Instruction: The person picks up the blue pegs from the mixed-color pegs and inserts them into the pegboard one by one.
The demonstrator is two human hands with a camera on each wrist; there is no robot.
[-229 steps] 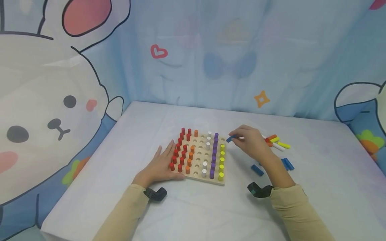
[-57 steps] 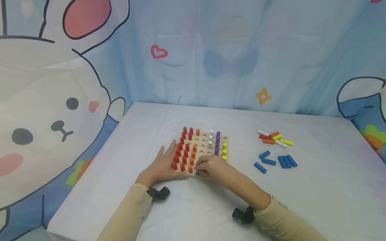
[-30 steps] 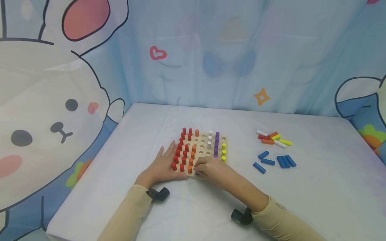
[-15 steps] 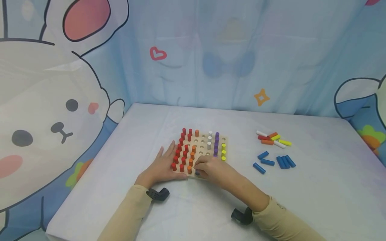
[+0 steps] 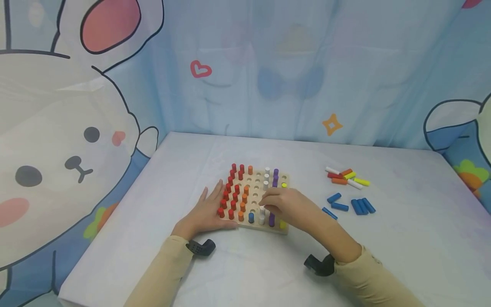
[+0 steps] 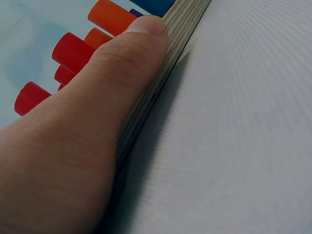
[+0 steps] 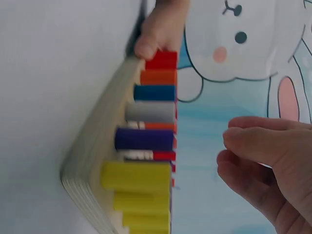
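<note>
A wooden pegboard stands upright pegs in columns: red, orange, white, purple and yellow. A single blue peg stands at the front of its fourth column; the right wrist view shows this blue peg between orange and white ones. My left hand rests against the board's left side, fingers extended. Its thumb lies along the front edge. Over the board's right half is my right hand, hiding some pegs. In the right wrist view its fingers are loosely bent, with nothing between them, apart from the pegs.
Several loose blue pegs lie on the white table right of the board. Behind them is a mixed pile with red, orange, yellow and white pegs. A printed curtain hangs behind the table.
My right hand brought a blue peg from the right to the board's front row, let go of it there, and has lifted away to the right. The left hand stays at the board.
</note>
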